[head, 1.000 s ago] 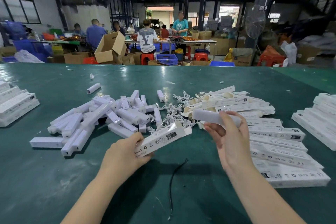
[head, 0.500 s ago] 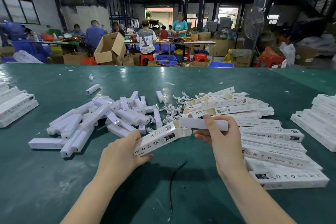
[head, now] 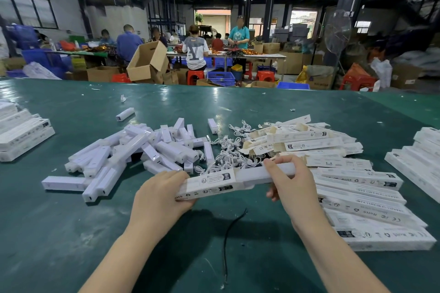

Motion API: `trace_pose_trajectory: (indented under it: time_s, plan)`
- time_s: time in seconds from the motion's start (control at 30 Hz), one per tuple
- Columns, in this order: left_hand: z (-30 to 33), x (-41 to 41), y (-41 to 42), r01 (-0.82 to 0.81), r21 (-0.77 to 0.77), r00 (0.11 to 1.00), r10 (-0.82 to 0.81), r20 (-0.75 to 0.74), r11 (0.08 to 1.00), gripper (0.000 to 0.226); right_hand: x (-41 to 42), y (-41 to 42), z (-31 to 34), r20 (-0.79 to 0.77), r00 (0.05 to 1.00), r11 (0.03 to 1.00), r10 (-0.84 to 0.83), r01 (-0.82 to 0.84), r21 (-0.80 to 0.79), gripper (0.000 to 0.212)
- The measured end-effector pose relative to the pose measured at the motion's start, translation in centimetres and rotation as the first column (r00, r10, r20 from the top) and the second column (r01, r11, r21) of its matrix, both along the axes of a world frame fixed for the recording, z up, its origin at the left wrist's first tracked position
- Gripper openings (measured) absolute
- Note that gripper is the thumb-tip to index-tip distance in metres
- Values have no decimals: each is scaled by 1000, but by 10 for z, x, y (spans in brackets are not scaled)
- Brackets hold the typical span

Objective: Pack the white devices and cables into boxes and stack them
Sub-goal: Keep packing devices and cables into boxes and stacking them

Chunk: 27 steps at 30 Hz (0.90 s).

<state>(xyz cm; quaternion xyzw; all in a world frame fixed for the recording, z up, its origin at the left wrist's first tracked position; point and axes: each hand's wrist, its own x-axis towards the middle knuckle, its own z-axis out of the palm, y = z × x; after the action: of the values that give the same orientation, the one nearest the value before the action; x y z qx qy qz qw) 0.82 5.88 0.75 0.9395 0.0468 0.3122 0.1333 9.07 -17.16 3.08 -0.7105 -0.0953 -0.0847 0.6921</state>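
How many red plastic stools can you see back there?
4 red plastic stools, all on the floor beyond the green table: one far left, one under the seated person in the grey shirt, one centre-right, one far right. More may be hidden.

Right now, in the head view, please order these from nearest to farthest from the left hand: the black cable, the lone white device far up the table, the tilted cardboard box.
From the left hand:
1. black cable: on the table, just right of it and nearer the camera.
2. lone white device: farther up the table.
3. tilted cardboard box: beyond the table's far edge.
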Motion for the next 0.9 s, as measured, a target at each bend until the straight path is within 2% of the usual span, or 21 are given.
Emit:
trace_pose_trajectory:
  time_s: [0.1, 0.2, 0.37, 0.47, 0.57, 0.67, 0.77, 0.9]
  plan:
    - [1, 1, -2, 55, 49, 998, -56, 17, 997, 26, -2, 0, 0, 27, 999, 999, -33, 34, -33, 17]
    - [0, 0, -2, 77, 5, 997, -77, -7, 997, 23, -6, 0, 3, 90, 995, 997, -44, 49, -62, 16]
    - [1, 0, -3, 137, -63, 990, -138, -13, 989, 17, -14, 7, 1, 124, 982, 981, 145, -127, -145, 4]
    - [1, 1, -5, 125, -90, 992, -126, -4, 988, 17, -21, 14, -6, 156, 968, 962, 198, -161, -222, 22]
    - [-1, 2, -5, 99, -112, 995, -98, 8, 989, 20, -26, 15, -2, 225, 962, 986, 154, -135, -97, 24]
    - [-1, 2, -5, 91, -137, 996, -92, -4, 986, 20, -25, 13, 2, 247, 959, 990, 140, -130, -58, 10]
    - [-1, 2, -7, 124, -187, 991, -130, -22, 974, 18, -28, 17, 0, 210, 942, 957, 261, -224, -185, 21]
    - [-3, 2, -10, 145, -257, 986, -161, -45, 955, 19, -36, 26, -6, 153, 901, 905, 406, -373, -207, 17]
